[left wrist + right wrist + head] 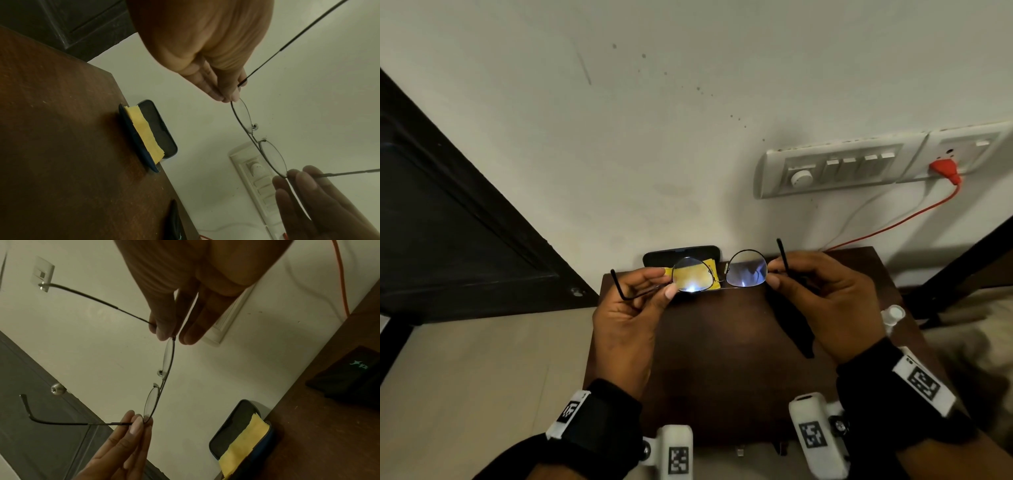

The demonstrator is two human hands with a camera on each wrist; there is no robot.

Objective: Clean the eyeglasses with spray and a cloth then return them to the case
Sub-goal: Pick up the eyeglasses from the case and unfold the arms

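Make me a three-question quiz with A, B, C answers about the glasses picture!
1. Where is the yellow cloth?
A. in the open case
B. on the floor
C. over a hand

2. How many hands hold the eyeglasses?
A. none
B. one
C. two

3. How are the eyeglasses' arms?
A. folded
B. opened out
C. snapped off

Answers:
1 A, it lies in the case on the table.
2 C, the left hand and right hand each pinch an end.
3 B, both arms stick out.

Head overhead; wrists close, upward
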